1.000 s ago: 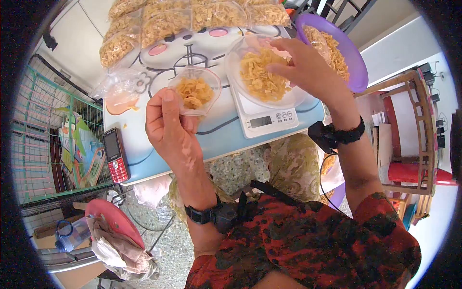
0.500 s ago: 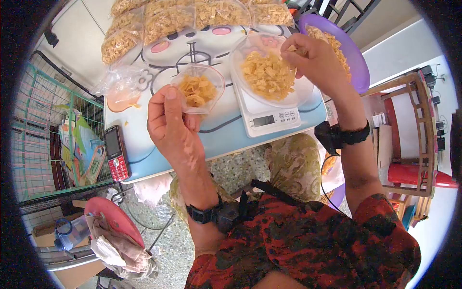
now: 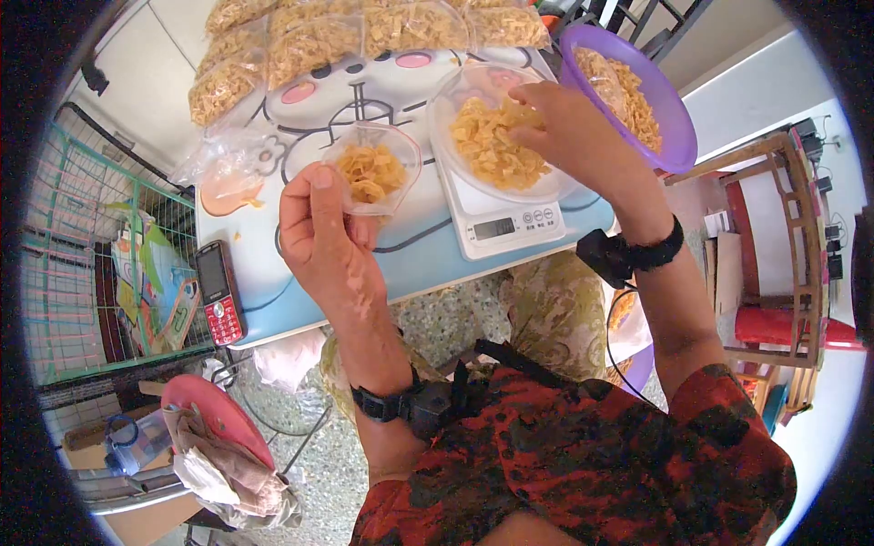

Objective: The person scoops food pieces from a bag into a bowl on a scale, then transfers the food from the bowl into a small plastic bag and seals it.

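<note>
My left hand (image 3: 323, 227) is closed on the rim of a clear plastic bag (image 3: 411, 156), its mouth wide and yellow chips (image 3: 371, 173) inside. Over the right side of a clear bowl (image 3: 444, 136) reaches my right hand (image 3: 574, 136), thumb and fingers apart, with nothing seen between them. More yellow chips (image 3: 496, 150) fill the bowl, which rests on a white kitchen scale (image 3: 469, 238). The digits on the scale's display are too small to read.
Filled clear bags (image 3: 314, 45) line the table's far edge. A purple basin (image 3: 678, 136) of chips stands at the back right. Crumpled plastic (image 3: 218, 159) and a red phone (image 3: 220, 296) lie on the left. A pink stool (image 3: 228, 409) with cloths stands at lower left.
My right hand has opened its fingers from a pinch and shifted slightly left over the bowl. My left hand stays in place with the bag.
</note>
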{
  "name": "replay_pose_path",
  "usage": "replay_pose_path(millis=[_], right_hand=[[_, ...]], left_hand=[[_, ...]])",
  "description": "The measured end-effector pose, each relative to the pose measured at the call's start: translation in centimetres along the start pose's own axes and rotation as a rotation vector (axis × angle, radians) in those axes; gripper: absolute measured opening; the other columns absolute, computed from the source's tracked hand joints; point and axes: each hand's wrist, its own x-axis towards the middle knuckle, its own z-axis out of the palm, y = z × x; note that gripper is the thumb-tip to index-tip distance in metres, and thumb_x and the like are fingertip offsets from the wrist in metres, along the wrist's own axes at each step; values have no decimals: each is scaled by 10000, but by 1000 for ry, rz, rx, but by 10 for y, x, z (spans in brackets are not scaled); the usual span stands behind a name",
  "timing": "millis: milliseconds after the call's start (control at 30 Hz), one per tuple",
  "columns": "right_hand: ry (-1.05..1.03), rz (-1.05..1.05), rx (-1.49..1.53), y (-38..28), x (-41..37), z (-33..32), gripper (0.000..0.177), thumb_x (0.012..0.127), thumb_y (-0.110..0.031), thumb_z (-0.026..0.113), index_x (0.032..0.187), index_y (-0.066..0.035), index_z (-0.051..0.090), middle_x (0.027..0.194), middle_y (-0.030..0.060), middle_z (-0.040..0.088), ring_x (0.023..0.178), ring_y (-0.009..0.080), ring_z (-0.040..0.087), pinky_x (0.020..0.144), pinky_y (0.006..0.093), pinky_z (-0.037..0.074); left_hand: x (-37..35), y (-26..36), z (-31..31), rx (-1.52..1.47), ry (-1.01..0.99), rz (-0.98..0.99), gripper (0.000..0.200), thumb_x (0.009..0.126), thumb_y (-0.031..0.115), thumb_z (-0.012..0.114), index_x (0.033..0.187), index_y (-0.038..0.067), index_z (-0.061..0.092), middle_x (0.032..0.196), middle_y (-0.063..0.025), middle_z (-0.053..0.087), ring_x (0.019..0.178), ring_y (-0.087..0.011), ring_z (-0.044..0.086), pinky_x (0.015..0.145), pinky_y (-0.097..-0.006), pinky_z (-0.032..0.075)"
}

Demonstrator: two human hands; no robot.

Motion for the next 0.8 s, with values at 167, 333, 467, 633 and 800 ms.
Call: replay_pose_path(millis=[167, 333, 467, 633, 800], right_hand=[[-22, 22, -65, -8, 4, -1, 332, 836, -187, 654, 1100, 8, 602, 1042, 172, 640, 923, 308, 623, 824, 362, 492], [-29, 147, 183, -3, 5, -25, 238, 859, -197, 642, 1023, -27, 612, 829, 70, 624, 713, 159, 611, 587, 299, 499], [-51, 361, 507, -7, 4, -40, 232, 886, -235, 594, 1010, -39, 607, 783, 87, 612, 666, 168, 614, 529, 303, 486], [-156, 373, 345, -6, 3, -30, 221, 897, -241, 608, 1031, -66, 594, 760, 11, 570, 659, 75, 561, 476, 226, 422], [-163, 75, 221, -9, 1, -21, 277, 869, -231, 616, 1085, -62, 578, 786, 47, 576, 686, 124, 567, 577, 293, 456]], left_hand=[[0, 2, 0, 7, -1, -2, 141, 931, 185, 630, 962, 52, 598, 681, 37, 519, 466, -34, 368, 392, -187, 297], [-2, 3, 2, 18, -3, 17, 153, 932, 193, 631, 974, 48, 603, 678, 42, 513, 467, -27, 356, 391, -187, 286], [0, 1, 1, 11, -7, 14, 157, 934, 198, 629, 974, 48, 603, 672, 44, 511, 459, -26, 354, 386, -188, 285], [-1, 1, 2, 8, -13, 10, 156, 933, 202, 630, 961, 51, 601, 665, 41, 515, 453, -27, 358, 382, -187, 289], [-1, 1, 2, 18, -5, 9, 153, 931, 201, 633, 948, 52, 603, 668, 42, 519, 455, -25, 352, 385, -184, 286]])
